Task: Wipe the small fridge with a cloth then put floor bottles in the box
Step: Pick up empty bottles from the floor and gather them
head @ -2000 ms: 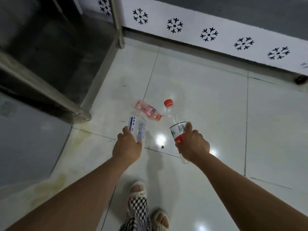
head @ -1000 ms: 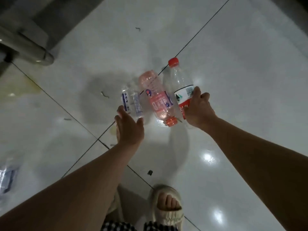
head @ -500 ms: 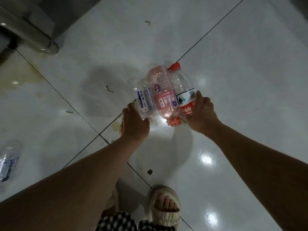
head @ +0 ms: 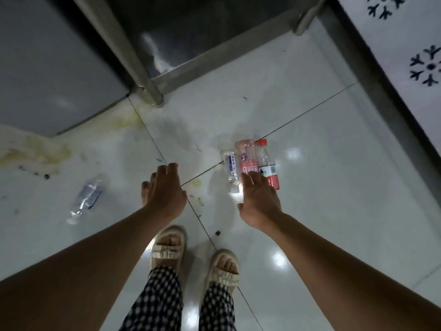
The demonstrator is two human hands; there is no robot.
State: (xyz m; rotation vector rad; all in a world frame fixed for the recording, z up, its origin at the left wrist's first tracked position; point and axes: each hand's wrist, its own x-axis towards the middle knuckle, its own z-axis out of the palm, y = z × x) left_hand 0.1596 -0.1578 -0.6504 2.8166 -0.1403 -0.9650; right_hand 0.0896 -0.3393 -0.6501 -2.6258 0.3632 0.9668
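Note:
Three plastic bottles lie side by side on the white tiled floor: a clear one with a blue label [head: 230, 169], a pink one [head: 247, 157] and a red-capped water bottle [head: 267, 163]. My right hand [head: 259, 199] hovers just in front of them with spread fingers, holding nothing; its fingertips overlap the pink bottle's lower end. My left hand [head: 164, 192] is open over bare floor, well left of the group. A fourth clear bottle [head: 86, 198] lies alone at the left.
A grey fridge side [head: 47, 68] fills the upper left. A steel table leg [head: 145, 89] and rail stand beside it. Yellow stains mark the floor at the left. My sandalled feet [head: 195, 254] stand below the hands. A snowflake-patterned wall runs at the upper right.
Both hands have let go of the bottles they pressed together and drawn back. The three bottles now lie grouped on the floor. The view has risen and widened.

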